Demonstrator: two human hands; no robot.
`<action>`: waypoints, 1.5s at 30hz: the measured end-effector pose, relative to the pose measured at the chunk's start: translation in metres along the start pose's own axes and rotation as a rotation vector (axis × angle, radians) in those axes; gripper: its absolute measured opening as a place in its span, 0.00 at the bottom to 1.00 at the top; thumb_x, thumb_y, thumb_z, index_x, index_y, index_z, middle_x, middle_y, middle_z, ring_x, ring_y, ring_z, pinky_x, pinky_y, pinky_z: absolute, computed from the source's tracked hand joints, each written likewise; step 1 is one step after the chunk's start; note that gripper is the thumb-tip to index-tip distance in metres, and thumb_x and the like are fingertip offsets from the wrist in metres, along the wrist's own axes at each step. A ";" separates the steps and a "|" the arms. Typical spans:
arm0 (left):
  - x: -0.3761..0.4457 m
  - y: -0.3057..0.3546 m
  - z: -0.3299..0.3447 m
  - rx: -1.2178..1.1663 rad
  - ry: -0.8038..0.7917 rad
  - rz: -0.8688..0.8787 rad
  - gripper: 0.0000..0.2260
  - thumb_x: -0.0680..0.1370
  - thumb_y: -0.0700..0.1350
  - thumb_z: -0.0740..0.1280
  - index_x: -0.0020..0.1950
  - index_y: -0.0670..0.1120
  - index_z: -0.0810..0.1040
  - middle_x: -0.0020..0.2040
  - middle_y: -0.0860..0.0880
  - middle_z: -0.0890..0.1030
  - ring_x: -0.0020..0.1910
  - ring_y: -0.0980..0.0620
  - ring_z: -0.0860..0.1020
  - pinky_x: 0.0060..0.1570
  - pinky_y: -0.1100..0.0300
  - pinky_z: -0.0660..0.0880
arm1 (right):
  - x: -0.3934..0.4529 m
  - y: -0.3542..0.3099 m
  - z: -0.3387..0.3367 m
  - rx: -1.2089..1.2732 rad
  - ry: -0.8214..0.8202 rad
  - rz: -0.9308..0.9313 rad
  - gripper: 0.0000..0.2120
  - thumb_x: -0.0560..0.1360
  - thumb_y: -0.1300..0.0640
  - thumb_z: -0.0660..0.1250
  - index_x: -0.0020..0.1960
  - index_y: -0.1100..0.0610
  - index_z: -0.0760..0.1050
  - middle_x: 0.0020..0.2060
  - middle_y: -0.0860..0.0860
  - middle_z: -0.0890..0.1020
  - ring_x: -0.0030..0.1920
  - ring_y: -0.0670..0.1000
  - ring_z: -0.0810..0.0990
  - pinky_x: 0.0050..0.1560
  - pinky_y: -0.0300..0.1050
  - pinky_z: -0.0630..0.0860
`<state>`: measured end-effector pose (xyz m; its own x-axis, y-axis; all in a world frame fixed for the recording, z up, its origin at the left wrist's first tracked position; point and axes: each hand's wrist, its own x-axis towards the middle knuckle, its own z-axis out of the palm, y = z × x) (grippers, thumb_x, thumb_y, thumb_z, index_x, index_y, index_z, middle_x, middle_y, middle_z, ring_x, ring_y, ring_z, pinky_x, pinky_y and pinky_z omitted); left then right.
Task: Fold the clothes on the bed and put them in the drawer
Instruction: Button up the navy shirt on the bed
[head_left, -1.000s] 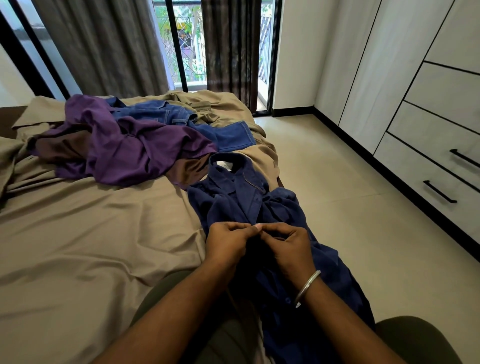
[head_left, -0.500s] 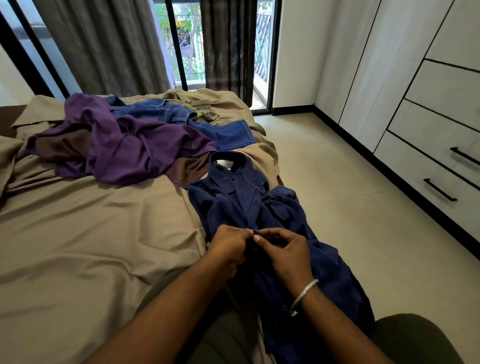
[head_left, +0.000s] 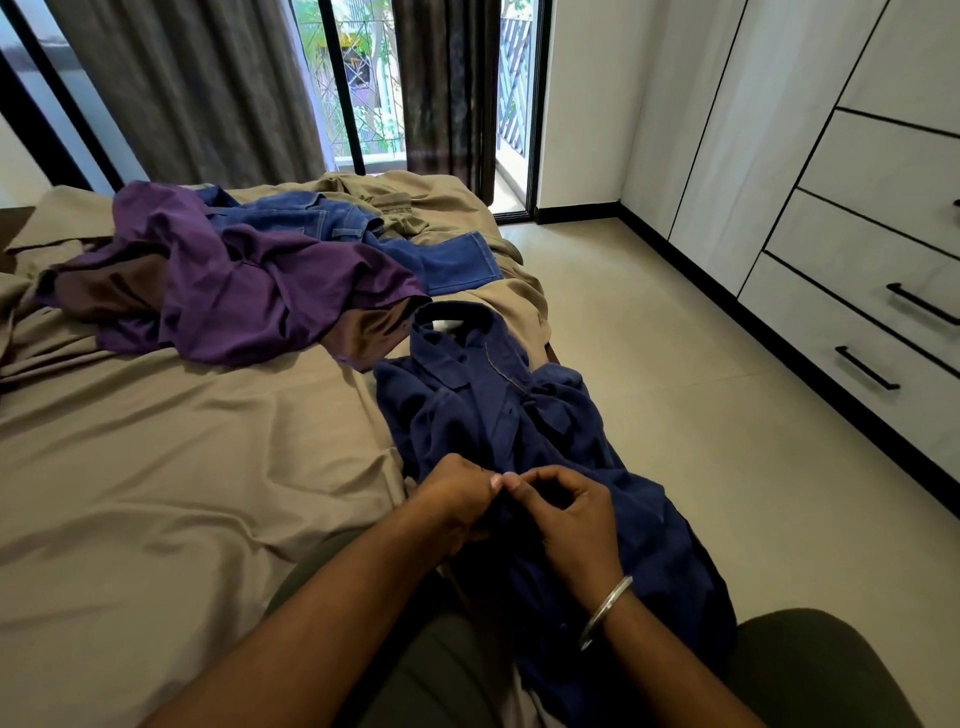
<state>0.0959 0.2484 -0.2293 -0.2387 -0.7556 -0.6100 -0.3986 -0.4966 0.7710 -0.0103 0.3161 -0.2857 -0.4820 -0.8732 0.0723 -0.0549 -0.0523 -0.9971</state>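
Pinching the front edge of the navy shirt (head_left: 524, 415) with my left hand (head_left: 457, 499) and right hand (head_left: 571, 525), I have both thumbs and forefingers clamped on the cloth, fingertips meeting. A bangle (head_left: 605, 610) rings my right wrist. The shirt runs from my lap toward twelve o'clock along the bed (head_left: 156, 493) edge. At eleven o'clock lie a purple garment (head_left: 234, 280) and jeans (head_left: 447, 260). Closed drawers (head_left: 857, 332) stand at two o'clock.

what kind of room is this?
Most likely a home bedroom: a bed strewn with clothes, built-in drawers along the wall, and curtains over a glass door.
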 end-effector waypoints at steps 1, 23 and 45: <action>-0.002 0.001 0.000 0.014 -0.006 0.002 0.10 0.82 0.37 0.61 0.44 0.40 0.80 0.44 0.41 0.81 0.44 0.47 0.80 0.37 0.55 0.78 | 0.000 0.002 0.000 -0.047 0.013 -0.017 0.03 0.72 0.57 0.75 0.42 0.57 0.83 0.37 0.49 0.86 0.41 0.46 0.84 0.42 0.39 0.80; -0.018 0.000 -0.008 0.676 0.214 0.309 0.11 0.76 0.53 0.66 0.42 0.48 0.84 0.34 0.52 0.82 0.36 0.53 0.81 0.39 0.58 0.78 | 0.012 0.000 -0.012 -0.297 0.051 0.093 0.12 0.71 0.45 0.75 0.41 0.53 0.82 0.32 0.51 0.82 0.34 0.47 0.80 0.37 0.42 0.77; 0.089 0.041 -0.053 0.932 0.405 0.453 0.18 0.77 0.54 0.65 0.67 0.53 0.76 0.71 0.50 0.70 0.68 0.43 0.66 0.63 0.49 0.70 | 0.103 -0.041 -0.029 -0.336 0.412 -0.016 0.07 0.71 0.61 0.71 0.38 0.62 0.74 0.33 0.51 0.79 0.33 0.47 0.74 0.34 0.36 0.69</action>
<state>0.1051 0.1388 -0.2426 -0.2923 -0.9537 -0.0710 -0.8976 0.2479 0.3646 -0.0834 0.2422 -0.2371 -0.7788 -0.6071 0.1577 -0.3095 0.1532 -0.9385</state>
